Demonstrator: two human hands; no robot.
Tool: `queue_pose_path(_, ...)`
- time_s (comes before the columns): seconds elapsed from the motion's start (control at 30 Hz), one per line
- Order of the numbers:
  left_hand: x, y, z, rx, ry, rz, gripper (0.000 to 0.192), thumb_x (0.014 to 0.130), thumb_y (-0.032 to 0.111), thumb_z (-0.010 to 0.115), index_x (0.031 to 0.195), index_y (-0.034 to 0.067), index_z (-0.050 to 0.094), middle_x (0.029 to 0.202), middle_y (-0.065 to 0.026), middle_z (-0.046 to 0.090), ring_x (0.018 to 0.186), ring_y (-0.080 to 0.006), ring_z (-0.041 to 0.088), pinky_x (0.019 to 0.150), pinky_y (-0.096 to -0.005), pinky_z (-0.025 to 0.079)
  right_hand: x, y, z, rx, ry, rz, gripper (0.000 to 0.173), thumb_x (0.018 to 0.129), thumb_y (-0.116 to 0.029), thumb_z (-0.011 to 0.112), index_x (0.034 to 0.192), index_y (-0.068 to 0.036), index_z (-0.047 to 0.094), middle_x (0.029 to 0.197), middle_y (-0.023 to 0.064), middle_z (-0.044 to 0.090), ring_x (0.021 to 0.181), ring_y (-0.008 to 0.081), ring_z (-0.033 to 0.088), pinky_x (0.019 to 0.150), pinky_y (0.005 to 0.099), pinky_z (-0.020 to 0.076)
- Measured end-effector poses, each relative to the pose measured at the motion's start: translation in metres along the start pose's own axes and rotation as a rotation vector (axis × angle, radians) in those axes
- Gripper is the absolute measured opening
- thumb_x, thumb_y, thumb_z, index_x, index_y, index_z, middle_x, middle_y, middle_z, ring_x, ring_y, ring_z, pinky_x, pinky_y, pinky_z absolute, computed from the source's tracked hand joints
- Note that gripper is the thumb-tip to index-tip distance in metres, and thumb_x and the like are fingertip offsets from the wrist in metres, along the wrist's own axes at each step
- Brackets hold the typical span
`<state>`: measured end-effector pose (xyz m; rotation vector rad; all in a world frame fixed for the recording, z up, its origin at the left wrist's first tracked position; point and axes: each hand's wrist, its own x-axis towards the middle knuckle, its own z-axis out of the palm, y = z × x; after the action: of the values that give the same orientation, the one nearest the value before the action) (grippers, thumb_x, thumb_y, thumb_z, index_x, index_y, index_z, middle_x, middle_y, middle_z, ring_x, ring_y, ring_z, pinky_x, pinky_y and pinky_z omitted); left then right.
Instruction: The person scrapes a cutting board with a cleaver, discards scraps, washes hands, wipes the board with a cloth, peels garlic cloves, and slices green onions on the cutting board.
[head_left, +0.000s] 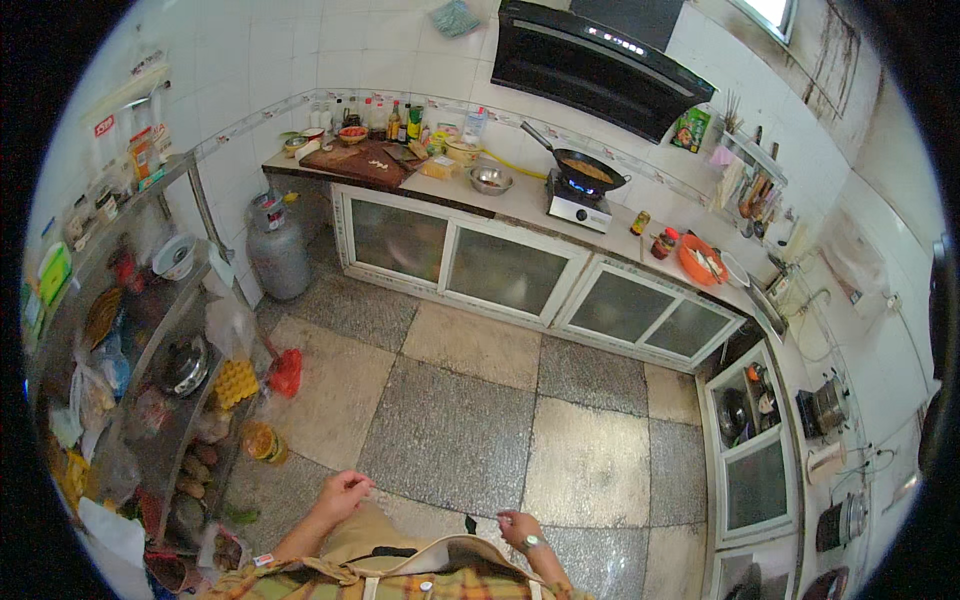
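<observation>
Both hands hang in front of the apron at the bottom of the view. My left hand (341, 496) is held over the floor with its fingers curled; whether it holds something thin cannot be made out. My right hand (517, 528), with a wristwatch (532, 540), has loosely bent fingers and no object showing in it. Across the room a black wok (588, 169) with food sits on a lit gas stove (577, 208). Left of it on the counter stand a steel bowl (490, 180) and a red-brown cutting board (352, 162) with chopped white pieces and a cleaver (399, 154).
A grey gas cylinder (278, 247) stands by the counter's left end. Metal shelving (161, 330) loaded with goods lines the left, a yellow-lidded jar (264, 442) beside it. An orange basket (702, 259) stands on the counter, right. Cabinets (756, 465) run along the right.
</observation>
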<state>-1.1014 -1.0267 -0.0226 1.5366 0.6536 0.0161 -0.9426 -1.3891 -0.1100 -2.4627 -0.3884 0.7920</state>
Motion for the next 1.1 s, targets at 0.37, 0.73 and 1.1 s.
queue_pose_path(0.37,0.186,0.074,-0.037,-0.243,0.117,0.011,0.023,0.097,0.02,0.052,0.1,0.003,0.066,0.075,-0.0013,0.059,0.054,-0.0058,0.048,0.048,-0.022,0.04,0.227,-0.151,-0.033,-0.206,-0.158,-0.255,0.033,0.09,-0.038,0.052,0.116,-0.023,0.065,0.094,0.0173,0.069,0.087,0.038,0.065,0.078,0.0465,0.0519)
queue_pose_path(0.73,0.366,0.139,-0.103,-0.033,0.146,0.13,0.024,0.097,0.02,0.053,0.097,0.002,0.067,0.074,-0.0024,0.061,0.053,-0.0065,0.049,0.048,-0.0211,0.041,0.347,-0.207,-0.089,-0.142,-0.167,-0.138,0.031,0.09,-0.033,0.052,0.114,-0.019,0.065,0.091,0.017,0.068,0.084,0.0372,0.065,0.075,0.0461,0.052)
queue_pose_path(1.1,0.491,0.202,-0.061,-0.008,0.03,0.085,0.022,0.094,0.019,0.057,0.099,0.0,0.065,0.077,-0.0054,0.064,0.057,-0.0092,0.056,0.052,-0.0249,0.047,0.524,-0.266,-0.171,-0.194,-0.289,-0.329,0.033,0.091,-0.033,0.048,0.116,-0.017,0.063,0.103,0.0172,0.067,0.092,0.0376,0.064,0.079,0.0475,0.051)
